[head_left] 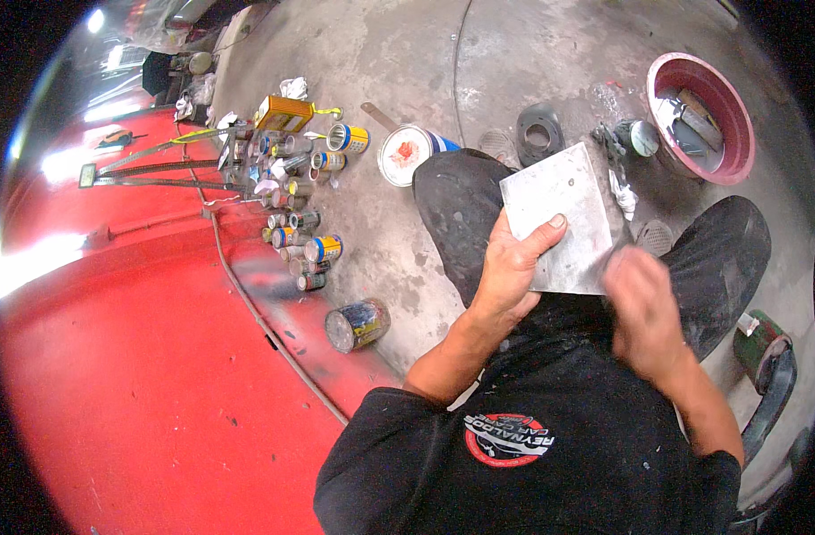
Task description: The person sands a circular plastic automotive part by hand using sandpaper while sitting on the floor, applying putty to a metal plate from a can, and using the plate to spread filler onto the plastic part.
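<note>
A flat, square, grey-white plate [563,201], smudged and with a small dark spot near its top, is held tilted over my lap. My left hand [514,263] grips its left edge, thumb on the upper face and fingers underneath. At the plate's lower right corner is my right hand [643,308], smeared by motion. Its fingers look curled, but whether they hold anything cannot be made out. Beyond my left knee stands a large can [405,157] with a white lid and a red smear on it. A flat metal strip [379,116] lies beside that can.
A pinkish-red tub [740,165] with tools in liquid stands far right, near a grey can [640,138]. A dark ring-shaped part [539,134] lies ahead. Several small cans crowd the left, by a yellow rectangular tin [283,114]. Red painted surface [140,383] fills the left.
</note>
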Available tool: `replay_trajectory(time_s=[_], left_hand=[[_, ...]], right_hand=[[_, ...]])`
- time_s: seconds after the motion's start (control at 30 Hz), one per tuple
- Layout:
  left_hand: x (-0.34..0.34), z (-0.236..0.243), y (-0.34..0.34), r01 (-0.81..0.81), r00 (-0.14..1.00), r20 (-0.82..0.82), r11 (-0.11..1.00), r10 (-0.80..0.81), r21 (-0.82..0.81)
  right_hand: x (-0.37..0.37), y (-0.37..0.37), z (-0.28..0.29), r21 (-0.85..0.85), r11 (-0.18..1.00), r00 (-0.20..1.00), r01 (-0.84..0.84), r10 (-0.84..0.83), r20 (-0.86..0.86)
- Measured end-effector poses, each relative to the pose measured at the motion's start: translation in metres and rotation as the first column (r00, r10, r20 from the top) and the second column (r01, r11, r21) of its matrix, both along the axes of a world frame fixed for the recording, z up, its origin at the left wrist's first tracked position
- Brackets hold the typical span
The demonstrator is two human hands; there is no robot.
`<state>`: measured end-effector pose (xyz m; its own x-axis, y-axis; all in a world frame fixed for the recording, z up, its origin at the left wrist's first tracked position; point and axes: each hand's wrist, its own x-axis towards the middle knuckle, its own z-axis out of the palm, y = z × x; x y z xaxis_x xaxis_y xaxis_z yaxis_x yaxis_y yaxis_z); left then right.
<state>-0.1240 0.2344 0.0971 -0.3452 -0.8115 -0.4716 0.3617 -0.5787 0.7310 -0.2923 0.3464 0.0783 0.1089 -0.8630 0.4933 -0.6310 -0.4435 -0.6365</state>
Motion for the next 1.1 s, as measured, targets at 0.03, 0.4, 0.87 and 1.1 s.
replay_trajectory(time_s=[0.03,0.4,0.87,1.1], left_hand=[[0.003,-0.001,-0.001,0.015,1.0,-0.002,1.0,-0.015,0.008],[0.01,-0.01,0.005,0.073,0.977,0.21,0.962,-0.017,-0.264],[0.004,-0.001,-0.001,0.041,0.994,0.109,0.997,-0.033,-0.072],[0.014,-0.002,-0.006,0.174,0.983,0.063,0.984,-0.173,-0.018]], right_hand=[[-0.014,-0.002,-0.002,0.161,0.987,0.986,0.001,0.026,-0.163],[-0.056,-0.033,0.067,0.264,0.954,0.962,-0.141,0.195,-0.191],[-0.026,-0.011,0.029,0.085,0.996,0.938,-0.034,0.061,-0.341],[-0.039,-0.017,0.01,0.463,0.878,0.939,0.124,-0.254,0.231]])
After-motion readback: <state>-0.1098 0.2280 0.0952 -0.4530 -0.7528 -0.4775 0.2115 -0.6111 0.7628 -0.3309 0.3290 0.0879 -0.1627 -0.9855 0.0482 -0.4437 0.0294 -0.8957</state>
